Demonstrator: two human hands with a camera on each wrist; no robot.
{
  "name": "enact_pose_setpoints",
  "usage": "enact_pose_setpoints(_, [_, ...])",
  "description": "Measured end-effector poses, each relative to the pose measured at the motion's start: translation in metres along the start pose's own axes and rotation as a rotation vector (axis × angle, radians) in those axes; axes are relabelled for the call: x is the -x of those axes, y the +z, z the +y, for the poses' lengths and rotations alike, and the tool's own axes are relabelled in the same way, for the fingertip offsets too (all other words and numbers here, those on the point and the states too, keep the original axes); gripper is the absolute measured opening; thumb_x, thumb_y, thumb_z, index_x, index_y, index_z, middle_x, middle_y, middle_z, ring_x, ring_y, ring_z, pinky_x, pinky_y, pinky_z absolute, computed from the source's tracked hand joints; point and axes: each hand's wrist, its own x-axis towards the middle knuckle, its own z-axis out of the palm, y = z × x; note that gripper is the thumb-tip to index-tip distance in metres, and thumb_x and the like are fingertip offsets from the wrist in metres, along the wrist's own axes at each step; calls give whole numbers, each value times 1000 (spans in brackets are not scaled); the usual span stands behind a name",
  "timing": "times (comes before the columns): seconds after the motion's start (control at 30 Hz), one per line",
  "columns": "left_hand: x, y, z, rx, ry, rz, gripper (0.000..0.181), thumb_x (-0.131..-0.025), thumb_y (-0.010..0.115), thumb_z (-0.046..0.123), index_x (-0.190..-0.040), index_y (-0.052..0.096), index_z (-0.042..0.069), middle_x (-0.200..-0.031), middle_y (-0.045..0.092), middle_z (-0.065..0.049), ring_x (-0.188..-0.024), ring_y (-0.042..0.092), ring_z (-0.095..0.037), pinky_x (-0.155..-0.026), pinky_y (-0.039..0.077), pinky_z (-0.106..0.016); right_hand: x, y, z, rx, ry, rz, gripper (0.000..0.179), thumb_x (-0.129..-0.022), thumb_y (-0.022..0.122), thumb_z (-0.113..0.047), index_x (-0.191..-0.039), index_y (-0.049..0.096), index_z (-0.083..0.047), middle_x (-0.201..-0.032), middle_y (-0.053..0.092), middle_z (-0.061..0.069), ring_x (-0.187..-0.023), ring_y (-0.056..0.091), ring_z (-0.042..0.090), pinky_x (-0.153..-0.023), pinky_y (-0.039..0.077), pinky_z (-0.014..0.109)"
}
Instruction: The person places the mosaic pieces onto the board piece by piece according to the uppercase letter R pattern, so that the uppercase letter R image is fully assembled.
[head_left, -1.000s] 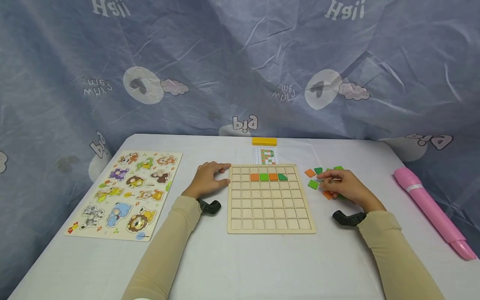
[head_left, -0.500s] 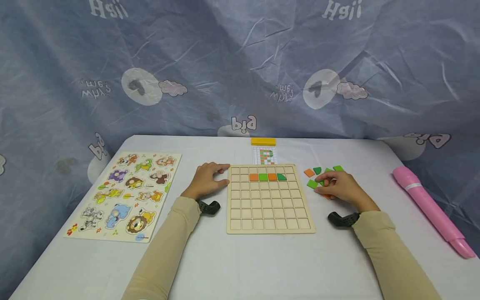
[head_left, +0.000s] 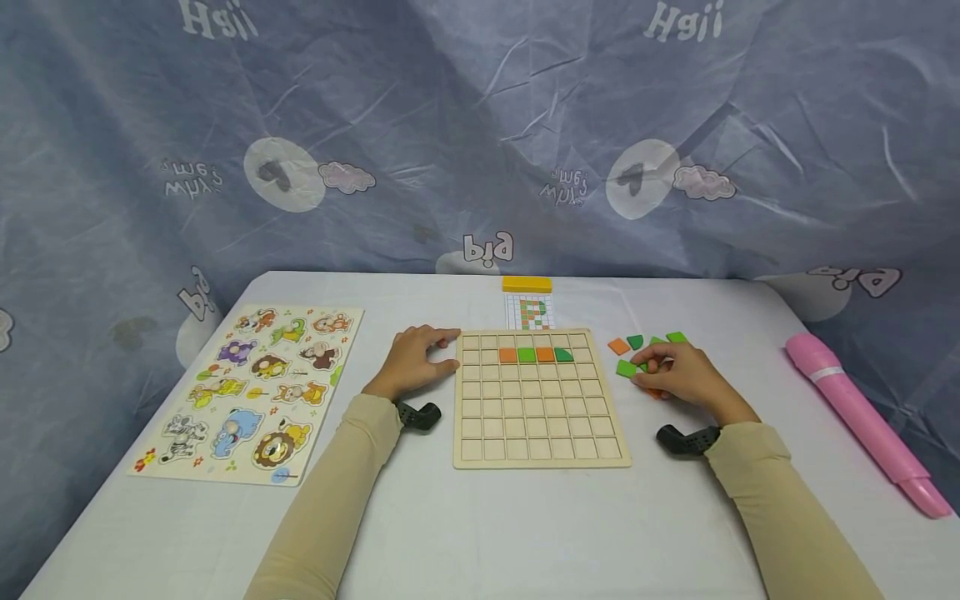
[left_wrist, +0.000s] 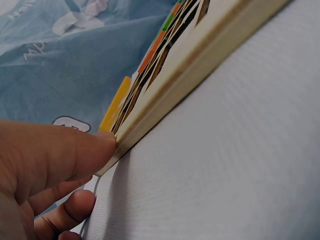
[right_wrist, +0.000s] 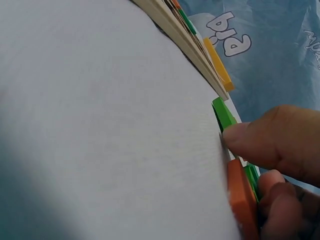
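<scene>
In the head view my left hand (head_left: pixel 412 358) lies at the upper left of a wooden grid board (head_left: pixel 542 425). Its index finger reaches the corner while the thumb touches the side edge, as the left wrist view also shows. An orange, a green, another orange and a rounded dark green tile (head_left: pixel 563 355) fill part of one row. Right of the board, my right hand (head_left: pixel 686 375) pinches a light green square tile (head_left: pixel 626 368) at the pile's near side. In the right wrist view the thumb covers part of that green tile (right_wrist: pixel 223 111); an orange tile (right_wrist: pixel 242 197) lies beside it.
Behind the board are a pattern card (head_left: pixel 529 312) and a yellow block (head_left: pixel 527 284). An animal puzzle board (head_left: pixel 251 392) lies left, and a pink marker-shaped object (head_left: pixel 862 421) right. Loose tiles near the right hand include an orange tile (head_left: pixel 618 346) and a dark green piece (head_left: pixel 635 342).
My right hand has shifted slightly left over the pile, its thumb and index closing at the light green tile, which has moved a little. The left hand and the board stay put.
</scene>
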Motion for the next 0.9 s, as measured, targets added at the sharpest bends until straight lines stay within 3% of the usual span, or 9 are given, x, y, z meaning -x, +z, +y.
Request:
enact_pose_setpoints(0.37, [0,1,-2,2,-2,3,57,-92,76,32,-145,70,11,-109,67,-4,-103,56,-30,-102,39,-53,1,-3,-2,-40,-24,0,38,-94,82,-9,-126,70,9,-98,61,6,-62,56,9,-56,53,29])
enact_pose_setpoints(0.9, [-1,2,-2,-3,-4,-1,57,-92,76,32,-145,70,12,-109,67,-4,-103,56,-30,-103,39,-53,-2,9,-31,-125,-103,-39,32,-97,74,-4,-127,69,6,-102,68,10,-57,54,14,-50,48,31])
